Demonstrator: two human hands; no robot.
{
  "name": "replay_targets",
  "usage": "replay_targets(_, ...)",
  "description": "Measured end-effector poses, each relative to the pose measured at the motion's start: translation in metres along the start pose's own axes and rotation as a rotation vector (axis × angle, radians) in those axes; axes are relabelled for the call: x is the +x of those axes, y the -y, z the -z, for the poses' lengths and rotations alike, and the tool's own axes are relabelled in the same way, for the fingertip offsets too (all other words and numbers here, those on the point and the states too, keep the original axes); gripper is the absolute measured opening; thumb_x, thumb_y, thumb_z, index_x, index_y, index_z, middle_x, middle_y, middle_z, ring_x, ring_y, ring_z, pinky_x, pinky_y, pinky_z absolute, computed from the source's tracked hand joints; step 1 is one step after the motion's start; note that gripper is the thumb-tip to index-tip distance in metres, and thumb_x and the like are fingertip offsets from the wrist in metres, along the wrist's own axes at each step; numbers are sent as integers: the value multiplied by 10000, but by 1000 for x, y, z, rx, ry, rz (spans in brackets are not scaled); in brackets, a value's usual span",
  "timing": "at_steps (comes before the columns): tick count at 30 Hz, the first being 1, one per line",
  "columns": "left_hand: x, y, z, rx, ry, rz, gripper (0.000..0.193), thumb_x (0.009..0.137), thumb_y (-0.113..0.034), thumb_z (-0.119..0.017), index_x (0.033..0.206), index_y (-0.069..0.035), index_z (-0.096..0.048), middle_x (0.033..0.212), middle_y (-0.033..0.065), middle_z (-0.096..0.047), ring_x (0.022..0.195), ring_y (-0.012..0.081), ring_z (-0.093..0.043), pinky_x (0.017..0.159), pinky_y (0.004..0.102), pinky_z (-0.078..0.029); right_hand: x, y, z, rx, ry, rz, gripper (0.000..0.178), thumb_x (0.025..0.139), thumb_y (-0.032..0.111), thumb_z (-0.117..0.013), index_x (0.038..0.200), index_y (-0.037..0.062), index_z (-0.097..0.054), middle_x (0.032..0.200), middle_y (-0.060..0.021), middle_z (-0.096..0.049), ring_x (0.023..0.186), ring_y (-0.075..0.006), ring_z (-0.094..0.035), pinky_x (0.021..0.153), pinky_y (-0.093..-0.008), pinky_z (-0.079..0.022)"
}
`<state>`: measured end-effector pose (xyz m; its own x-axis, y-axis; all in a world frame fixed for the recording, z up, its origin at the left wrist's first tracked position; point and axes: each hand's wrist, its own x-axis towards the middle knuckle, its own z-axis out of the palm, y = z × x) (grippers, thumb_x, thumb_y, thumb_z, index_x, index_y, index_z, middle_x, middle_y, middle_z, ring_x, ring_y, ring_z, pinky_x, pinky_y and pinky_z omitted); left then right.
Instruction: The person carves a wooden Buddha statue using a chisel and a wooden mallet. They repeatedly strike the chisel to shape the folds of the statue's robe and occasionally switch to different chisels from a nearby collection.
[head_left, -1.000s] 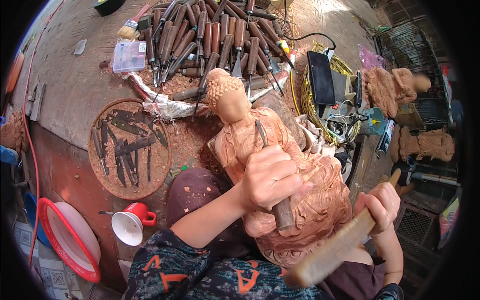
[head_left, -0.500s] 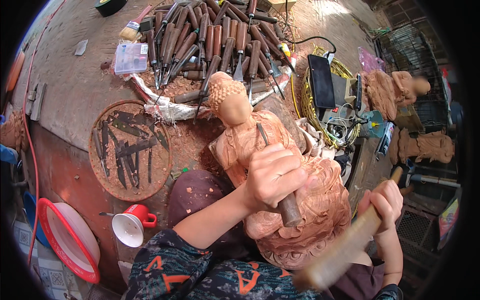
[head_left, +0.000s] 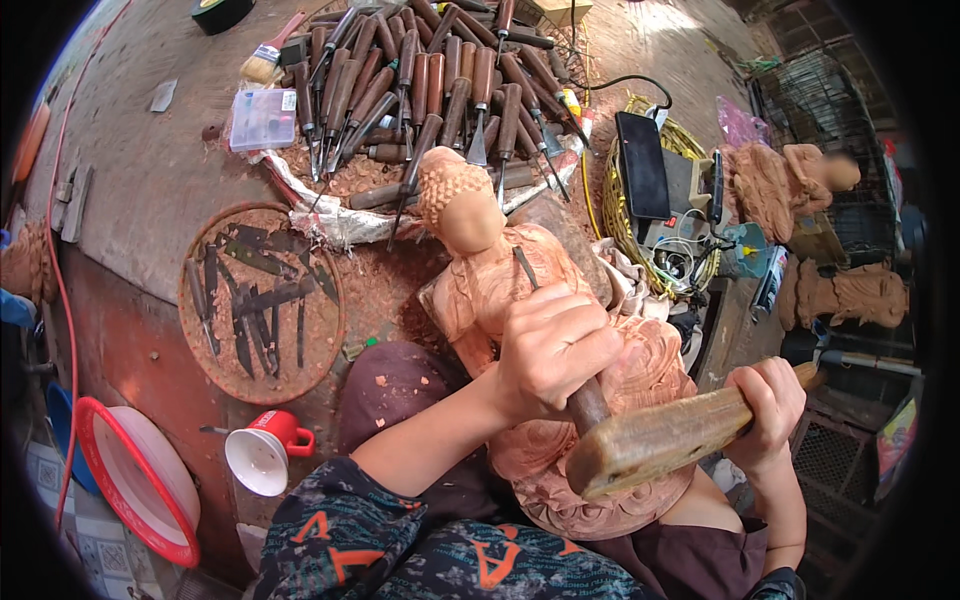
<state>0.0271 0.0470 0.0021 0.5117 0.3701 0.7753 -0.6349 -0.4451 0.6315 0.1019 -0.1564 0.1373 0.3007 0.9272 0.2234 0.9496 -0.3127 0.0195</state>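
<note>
My left hand (head_left: 553, 345) is closed round a wood-carving chisel (head_left: 587, 405), its metal shaft lying against the chest of a carved wooden statue (head_left: 475, 320). The statue leans across my lap, its head of small curls pointing away from me. In my right hand (head_left: 768, 410) is a wooden mallet (head_left: 660, 440), gripped by its narrow end. The mallet's thick end is at the butt of the chisel handle; whether the two touch, I cannot tell. The chisel's cutting edge is hard to make out.
Many wooden-handled chisels (head_left: 455, 95) lie heaped beyond the statue. Left of it, a round tray (head_left: 335, 350) carries dark blades and wood chips. A red-and-white mug (head_left: 265, 450) and red-rimmed basin (head_left: 175, 535) are nearer left. At right are a phone (head_left: 642, 165), coiled yellow cable and other carvings (head_left: 850, 293).
The mallet has swung up and forward from low over my lap to the end of the chisel handle. My left hand and the statue stay almost in place.
</note>
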Motion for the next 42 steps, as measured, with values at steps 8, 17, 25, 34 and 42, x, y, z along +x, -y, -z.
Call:
replay_targets(8,0,1,0,12,13,4,173,649,36,-666,591,-30,-517,526,42,-410,438,200,-418,441,306,-319,-6,-1,1,33,-8,-7,296,578,64,-662,842,5,-541,629,-87,-467,503,-246,-445,458,-341,-328)
replay_targets(17,0,-1,3,22,36,15,215,652,-22,-698,589,-37,-493,557,49,-430,474,206,-456,451,309,-330,-13,3,-3,95,34,-37,310,598,108,-684,865,27,-549,638,-71,-471,508,-236,-443,463,-341,-322)
replay_targets(25,7,3,19,-70,64,19,204,665,18,-665,582,-41,-488,523,38,-406,422,197,-425,408,300,-321,-18,16,-2,157,80,60,266,613,136,-656,853,52,-577,642,-31,-489,505,-181,-447,452,-301,-314)
replay_targets(34,-4,11,40,-111,-100,-47,256,857,-161,-543,653,-12,-497,489,13,-405,388,152,-382,409,293,-308,-26,27,-14,218,20,79,225,592,150,-645,810,115,-602,620,27,-452,496,-124,-420,440,-256,-289)
replay_targets(42,-3,0,35,-248,-24,105,400,943,-349,-503,741,-4,-504,522,-8,-384,406,113,-360,411,272,-296,-28,27,-21,242,-10,107,227,574,157,-640,797,151,-594,578,41,-340,473,-108,-375,428,-248,-248)
